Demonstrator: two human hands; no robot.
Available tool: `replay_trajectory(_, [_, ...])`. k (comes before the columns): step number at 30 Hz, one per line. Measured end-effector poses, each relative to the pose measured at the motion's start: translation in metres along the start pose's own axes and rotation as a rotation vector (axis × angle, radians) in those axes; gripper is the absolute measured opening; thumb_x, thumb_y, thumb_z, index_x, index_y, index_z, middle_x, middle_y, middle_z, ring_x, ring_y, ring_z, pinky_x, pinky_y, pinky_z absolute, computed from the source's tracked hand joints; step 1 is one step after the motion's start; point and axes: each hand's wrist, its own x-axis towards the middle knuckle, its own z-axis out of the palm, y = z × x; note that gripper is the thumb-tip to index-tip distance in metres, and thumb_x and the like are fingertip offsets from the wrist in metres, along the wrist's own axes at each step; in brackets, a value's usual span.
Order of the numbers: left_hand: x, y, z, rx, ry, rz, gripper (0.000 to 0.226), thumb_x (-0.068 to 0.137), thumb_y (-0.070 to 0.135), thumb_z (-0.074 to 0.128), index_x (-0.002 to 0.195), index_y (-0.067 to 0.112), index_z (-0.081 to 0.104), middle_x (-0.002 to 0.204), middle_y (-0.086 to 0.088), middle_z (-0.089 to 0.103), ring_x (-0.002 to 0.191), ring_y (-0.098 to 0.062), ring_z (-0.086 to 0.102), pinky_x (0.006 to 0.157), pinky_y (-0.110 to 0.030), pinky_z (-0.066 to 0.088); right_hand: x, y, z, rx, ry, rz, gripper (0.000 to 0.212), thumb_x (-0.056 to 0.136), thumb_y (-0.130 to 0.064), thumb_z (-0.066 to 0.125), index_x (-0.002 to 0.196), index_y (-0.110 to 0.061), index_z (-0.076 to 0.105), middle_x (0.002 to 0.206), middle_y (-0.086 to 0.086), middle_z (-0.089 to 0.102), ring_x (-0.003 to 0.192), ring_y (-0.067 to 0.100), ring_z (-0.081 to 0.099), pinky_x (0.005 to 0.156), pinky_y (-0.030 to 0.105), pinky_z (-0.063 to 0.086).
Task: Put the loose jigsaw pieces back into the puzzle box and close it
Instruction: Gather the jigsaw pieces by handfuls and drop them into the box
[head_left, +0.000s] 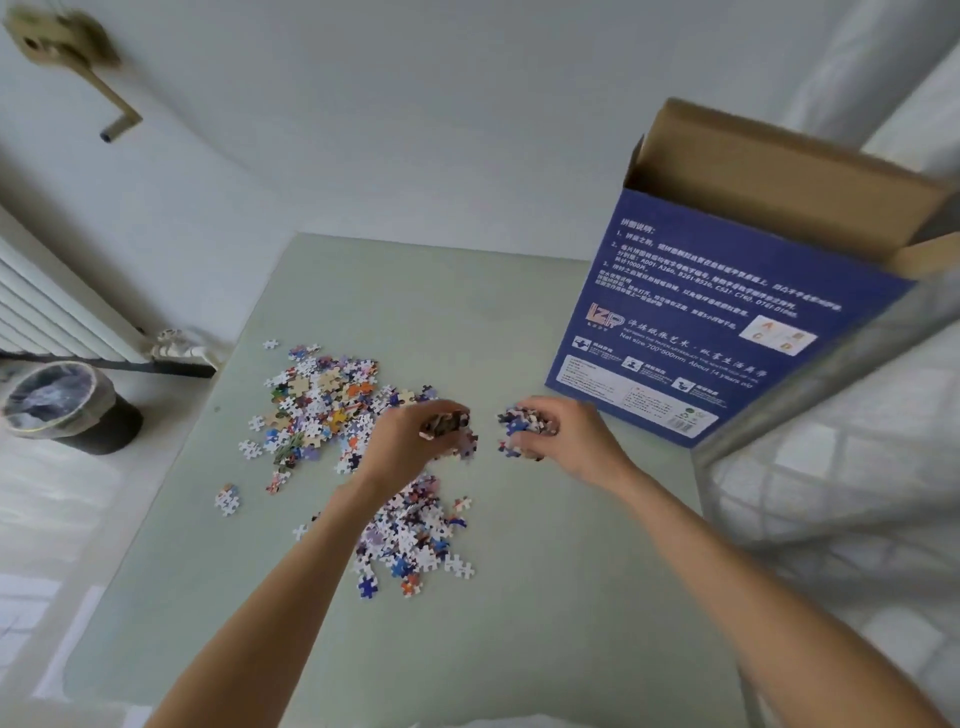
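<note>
Pale green table (519, 597) bears light, loose pieces (322, 410) beside the open box (727, 312); left hand (410, 441) and right hand (566, 431) each cup spill-prone handfuls, best scooped from beneath.

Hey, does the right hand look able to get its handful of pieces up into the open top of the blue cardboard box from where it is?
Probably yes. The right hand, gripping a clump of jigsaw pieces, sits just beside the upright blue cardboard box. The flaps are folded back and nothing stands between, though it must lift to reach the opening.
</note>
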Motion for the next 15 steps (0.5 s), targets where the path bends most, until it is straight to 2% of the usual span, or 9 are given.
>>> replay_trajectory(3, [0.029,0.042,-0.016,-0.137,0.056,0.078,0.03,0.075,0.021,0.076,0.104,0.023,0.07,0.089,0.009,0.07,0.075,0.004,0.063,0.074,-0.01,0.05,-0.007,-0.032,-0.065,0.391,0.069,0.016,0.039,0.077,-0.002,0.072,0.115,-0.004,0.061,0.096,0.007,0.068,0.074,0.017,0.069,0.073,0.025,0.058])
replay_trajectory(7, [0.078,0.105,-0.03,-0.297,0.113,0.198,0.029,0.076,0.016,0.075,0.104,0.018,0.069,0.083,0.004,0.07,0.066,0.001,0.064,0.07,-0.015,0.053,-0.011,-0.063,-0.153,0.516,0.207,-0.101,0.027,0.08,0.003,0.065,0.103,-0.012,0.064,0.094,0.005,0.069,0.079,0.012,0.069,0.069,0.022,0.058])
replay_trajectory(11, [0.121,0.164,-0.039,-0.393,0.128,0.348,0.028,0.079,0.015,0.072,0.106,0.013,0.067,0.086,-0.002,0.07,0.07,-0.007,0.067,0.065,-0.021,0.057,0.002,-0.065,-0.218,0.388,0.452,-0.136,0.036,0.081,0.0,0.066,0.116,-0.005,0.059,0.101,0.003,0.067,0.083,0.012,0.069,0.069,0.022,0.057])
replay_trajectory(13, [0.143,0.193,-0.039,-0.395,0.132,0.44,0.028,0.079,0.018,0.073,0.105,0.014,0.067,0.087,0.0,0.07,0.075,-0.009,0.068,0.068,-0.027,0.058,0.014,-0.053,-0.244,0.237,0.583,-0.112,0.037,0.082,-0.007,0.069,0.117,-0.01,0.061,0.102,0.0,0.067,0.089,0.015,0.068,0.076,0.03,0.058])
replay_trajectory(15, [0.165,0.215,-0.037,-0.379,0.156,0.508,0.027,0.078,0.019,0.073,0.104,0.014,0.068,0.088,-0.001,0.071,0.078,-0.013,0.068,0.071,-0.03,0.057,0.023,-0.041,-0.259,-0.02,0.659,-0.077,0.036,0.081,-0.018,0.072,0.116,-0.018,0.063,0.106,-0.002,0.068,0.095,0.015,0.066,0.084,0.036,0.055])
